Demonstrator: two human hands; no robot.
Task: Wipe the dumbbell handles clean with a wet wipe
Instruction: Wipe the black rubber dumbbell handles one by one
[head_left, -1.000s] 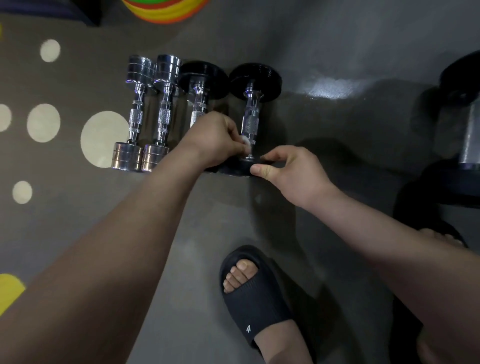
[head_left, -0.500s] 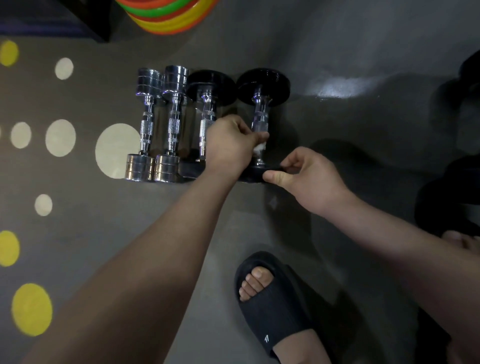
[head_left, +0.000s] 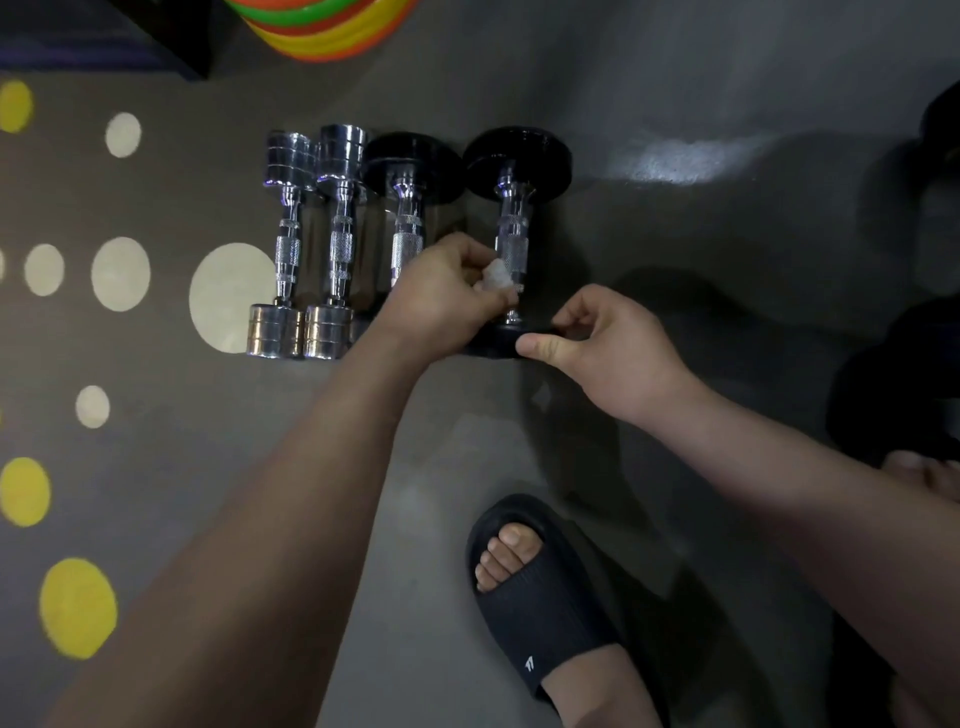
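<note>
Dumbbell handle (head_left: 511, 244) — we're still scrubbing low
Left hand (head_left: 441, 301) pinches our wet wipe (head_left: 496, 275) there; right hand (head_left: 618, 358) clamps the plate (head_left: 488, 345).

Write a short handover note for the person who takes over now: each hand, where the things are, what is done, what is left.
Left hand: grips the wipe, held against the handle of the rightmost dumbbell.
Right hand: pinches that dumbbell's near plate, steadying it.
Things: four dumbbells side by side on the floor. From the left: two chrome dumbbells, then the other black dumbbell.
Done: cannot tell which handles are already clean.
Left: finish this handle, then probably check the other three.
</note>
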